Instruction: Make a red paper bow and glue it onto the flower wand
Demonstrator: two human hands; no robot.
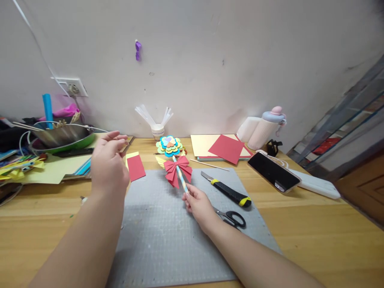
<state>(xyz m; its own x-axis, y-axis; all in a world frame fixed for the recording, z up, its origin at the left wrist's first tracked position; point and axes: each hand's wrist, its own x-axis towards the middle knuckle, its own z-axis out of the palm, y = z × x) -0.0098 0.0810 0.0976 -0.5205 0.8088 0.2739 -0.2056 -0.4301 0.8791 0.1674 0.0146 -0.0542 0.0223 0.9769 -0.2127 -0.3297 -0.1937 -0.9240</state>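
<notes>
My right hand (199, 206) grips the striped stem of a paper flower (169, 146), which tilts away from me over the grey cutting mat (156, 240). Its head is layered in blue, yellow and green, with multicoloured petals in the middle. A pleated red paper bow (178, 170) sits on the stem, with yellow leaf-like paper behind it. My left hand (109, 162) is raised left of the mat, fingers loosely bent and apart, and I see nothing in it. Scissors (235, 219) lie beside my right wrist, partly hidden. Farther up is a utility knife (229, 192) with its blade out.
Red paper (136, 167) lies past my left hand. More coloured sheets (228, 149), a thin stick (210, 165) and a cup of white sticks (157, 131) are near the wall. A phone (273, 171) and bottle (264, 130) stand right; a metal bowl (64, 136) is left.
</notes>
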